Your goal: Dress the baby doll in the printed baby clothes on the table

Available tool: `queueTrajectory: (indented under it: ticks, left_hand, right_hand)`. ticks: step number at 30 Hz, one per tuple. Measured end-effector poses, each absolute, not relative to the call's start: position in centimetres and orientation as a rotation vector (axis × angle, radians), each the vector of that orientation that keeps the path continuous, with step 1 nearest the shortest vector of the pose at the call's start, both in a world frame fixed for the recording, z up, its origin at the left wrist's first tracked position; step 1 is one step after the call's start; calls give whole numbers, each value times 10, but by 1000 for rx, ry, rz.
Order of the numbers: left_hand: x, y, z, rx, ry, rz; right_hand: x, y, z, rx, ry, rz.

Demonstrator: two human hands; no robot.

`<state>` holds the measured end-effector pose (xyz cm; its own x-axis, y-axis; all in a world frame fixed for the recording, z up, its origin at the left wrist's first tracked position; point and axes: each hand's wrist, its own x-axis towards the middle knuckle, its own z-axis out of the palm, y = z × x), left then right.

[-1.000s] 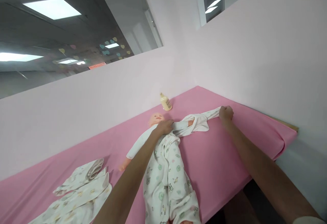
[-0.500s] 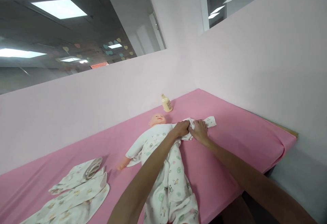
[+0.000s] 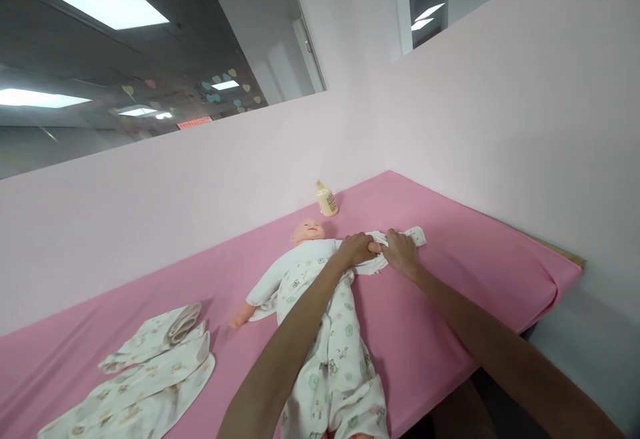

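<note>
While the doll's arm [image 3: 374, 247] is held tight by the left hand [image 3: 356, 249], the white sleeve [image 3: 416, 236] is grabbed by the right hand [image 3: 402, 252].

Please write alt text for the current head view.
A person's left hand holds the arm of a baby doll while the right hand grips a white printed sleeve beside it. The doll lies on a pink surface, with printed baby clothes and a pale-yellow bottle nearby.

Two grips [image 3: 356, 250], one doll [image 3: 315, 253], one bottle [image 3: 327, 201].
</note>
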<state>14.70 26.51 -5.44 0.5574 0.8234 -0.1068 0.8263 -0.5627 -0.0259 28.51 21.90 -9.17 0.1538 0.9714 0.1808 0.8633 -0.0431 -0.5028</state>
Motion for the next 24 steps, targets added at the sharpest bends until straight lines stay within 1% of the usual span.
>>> queueTrajectory:
  ticks: [7, 11, 16, 21, 24]
  left_hand:
    - [133, 260, -36, 2626, 1381, -135]
    - [133, 265, -42, 2638, 1407, -53]
    - [138, 268, -54, 2662, 1497, 16]
    - [125, 261, -44, 2680, 1564, 83]
    - [95, 245, -27, 2653, 1598, 328]
  right_hand:
    - [309, 234, -96, -1913, -1486, 536]
    - [308, 235, -103, -1908, -1571, 525]
    - [295, 225, -104, -1887, -1724, 385]
    - [293, 221, -102, -1837, -1654, 26]
    - [290, 219, -101, -1683, -1669, -113]
